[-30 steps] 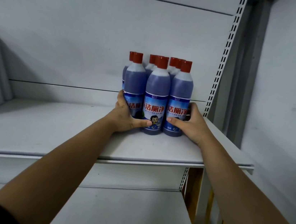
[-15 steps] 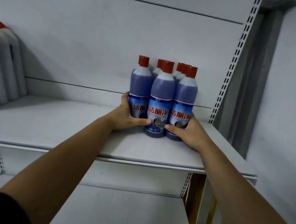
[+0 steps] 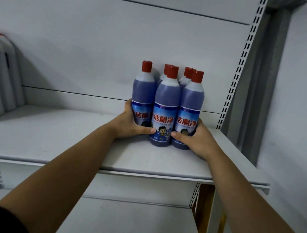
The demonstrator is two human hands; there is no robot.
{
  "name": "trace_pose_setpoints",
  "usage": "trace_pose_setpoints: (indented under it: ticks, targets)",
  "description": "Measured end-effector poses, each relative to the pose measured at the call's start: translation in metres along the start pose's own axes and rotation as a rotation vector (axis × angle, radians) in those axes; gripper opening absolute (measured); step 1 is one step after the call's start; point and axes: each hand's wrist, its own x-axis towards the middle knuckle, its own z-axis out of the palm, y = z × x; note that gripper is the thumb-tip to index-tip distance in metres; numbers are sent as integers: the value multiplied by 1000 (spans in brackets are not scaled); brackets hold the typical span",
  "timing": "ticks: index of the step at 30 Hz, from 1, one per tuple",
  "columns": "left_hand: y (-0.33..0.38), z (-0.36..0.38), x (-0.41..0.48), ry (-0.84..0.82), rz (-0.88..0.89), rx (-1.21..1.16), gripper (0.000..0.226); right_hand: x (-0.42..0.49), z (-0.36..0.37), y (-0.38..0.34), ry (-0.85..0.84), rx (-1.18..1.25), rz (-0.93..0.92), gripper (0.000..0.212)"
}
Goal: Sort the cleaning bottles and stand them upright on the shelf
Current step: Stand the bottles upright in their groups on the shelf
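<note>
Red-capped toilet-cleaner bottles [image 3: 167,98] stand upright on the shelf [image 3: 67,144]; left hand [image 3: 130,125] at 9 o'clock, right hand [image 3: 199,142] at 3, each grip curled round an outer bottle (thumbs in front).

Reaching out with both bare forearms angled in toward the far middle, wrapping left hand [image 3: 133,123] and right hand [image 3: 198,140] round opposite sides of the blue bottles [image 3: 166,98], thumbs laid across the front, tips pretty close but apart.
</note>
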Motion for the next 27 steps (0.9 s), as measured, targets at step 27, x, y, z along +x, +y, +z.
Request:
trace_pose_setpoints:
  ticks: [27]
  targets:
    - [1,8,-15,4,-149,130,109,-2,-2,-5,-60,35,5,70]
